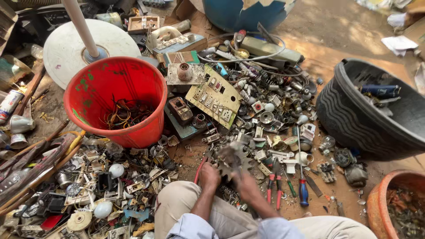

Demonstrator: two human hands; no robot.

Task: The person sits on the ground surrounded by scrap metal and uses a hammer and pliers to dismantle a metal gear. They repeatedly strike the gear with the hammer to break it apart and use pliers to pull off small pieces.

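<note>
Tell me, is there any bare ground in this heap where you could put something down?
Bare dirt shows at upper right, between the blue drum and the black tub, and in a small patch beside the blue-handled screwdriver. Everywhere else is crowded: scrap parts pack the ground around the red bucket, the switch plate, and both hands, left and right.

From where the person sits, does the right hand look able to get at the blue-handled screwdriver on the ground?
Probably yes. The blue-handled screwdriver lies uncovered just right of the right hand, with only red-handled pliers between them. That hand seems busy with a grey scrap piece.
</note>
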